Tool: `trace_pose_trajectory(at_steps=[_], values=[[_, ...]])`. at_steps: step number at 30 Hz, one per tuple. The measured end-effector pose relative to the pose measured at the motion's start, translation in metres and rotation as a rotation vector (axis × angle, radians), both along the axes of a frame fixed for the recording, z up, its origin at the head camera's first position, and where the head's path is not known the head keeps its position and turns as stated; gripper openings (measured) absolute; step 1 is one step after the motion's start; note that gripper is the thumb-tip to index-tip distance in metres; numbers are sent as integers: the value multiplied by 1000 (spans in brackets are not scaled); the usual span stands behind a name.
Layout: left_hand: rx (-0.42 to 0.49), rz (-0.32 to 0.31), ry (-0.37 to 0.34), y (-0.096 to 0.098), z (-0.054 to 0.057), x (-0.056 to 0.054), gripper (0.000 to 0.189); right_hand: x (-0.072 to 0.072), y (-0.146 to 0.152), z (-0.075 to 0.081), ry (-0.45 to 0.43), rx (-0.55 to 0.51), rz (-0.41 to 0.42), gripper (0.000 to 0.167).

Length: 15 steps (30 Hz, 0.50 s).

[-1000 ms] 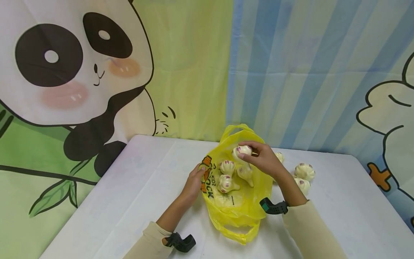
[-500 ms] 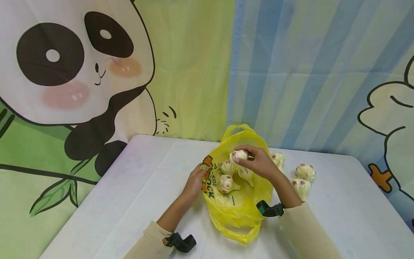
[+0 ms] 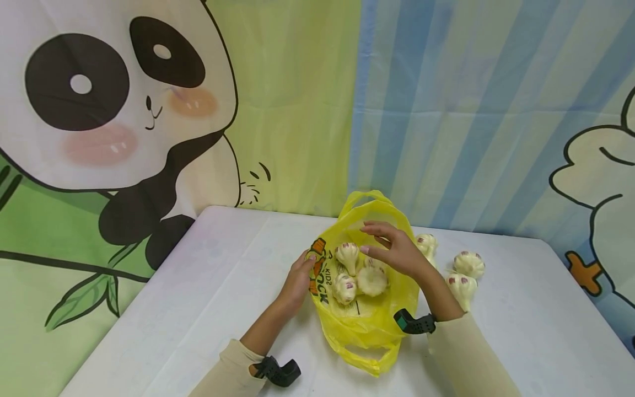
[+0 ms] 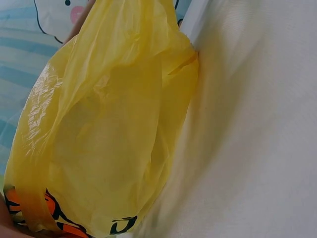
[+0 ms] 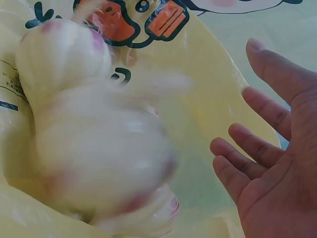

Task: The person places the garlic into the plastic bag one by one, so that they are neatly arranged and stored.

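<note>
A yellow plastic bag [image 3: 369, 325] with printed letters and orange figures lies with its mouth wide on the white table. My left hand [image 3: 297, 278] grips its left edge, thumb over the print. Inside sit several garlic bulbs, among them an upper one [image 3: 347, 255], a lower left one [image 3: 344, 288] and a right one [image 3: 372, 280]. Above the bag's right side, my right hand [image 3: 397, 251] has its fingers spread and holds nothing. The right wrist view shows a blurred garlic bulb [image 5: 109, 153] apart from the fingers. Only yellow plastic [image 4: 114, 129] fills most of the left wrist view.
Right of the bag on the white table [image 3: 218, 286] lie more garlic bulbs: one by the bag [image 3: 426, 245], another farther right [image 3: 468, 264] and one just below it [image 3: 462, 288]. A printed cloth backdrop [image 3: 297, 110] hangs behind the table.
My right hand has moved slightly left and down over the bag, then let go of a garlic bulb, which has dropped among the others. The left hand keeps its grip on the edge.
</note>
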State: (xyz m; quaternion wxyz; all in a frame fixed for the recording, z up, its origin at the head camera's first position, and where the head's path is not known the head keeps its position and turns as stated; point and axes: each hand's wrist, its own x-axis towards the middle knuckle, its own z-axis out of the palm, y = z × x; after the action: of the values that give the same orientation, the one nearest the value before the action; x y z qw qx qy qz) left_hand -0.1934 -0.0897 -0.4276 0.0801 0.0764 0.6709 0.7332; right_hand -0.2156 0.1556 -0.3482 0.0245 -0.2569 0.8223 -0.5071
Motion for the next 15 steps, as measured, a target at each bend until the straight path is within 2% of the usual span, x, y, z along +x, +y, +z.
trace_pose_trajectory(at_steps=[6, 15], values=[[3, -8, 12, -1, 0, 0, 51, -17, 11, -25, 4, -32, -12, 47], [-13, 8, 4, 1, -1, 0, 50, -19, 18, -30, 29, -72, 3, 46]])
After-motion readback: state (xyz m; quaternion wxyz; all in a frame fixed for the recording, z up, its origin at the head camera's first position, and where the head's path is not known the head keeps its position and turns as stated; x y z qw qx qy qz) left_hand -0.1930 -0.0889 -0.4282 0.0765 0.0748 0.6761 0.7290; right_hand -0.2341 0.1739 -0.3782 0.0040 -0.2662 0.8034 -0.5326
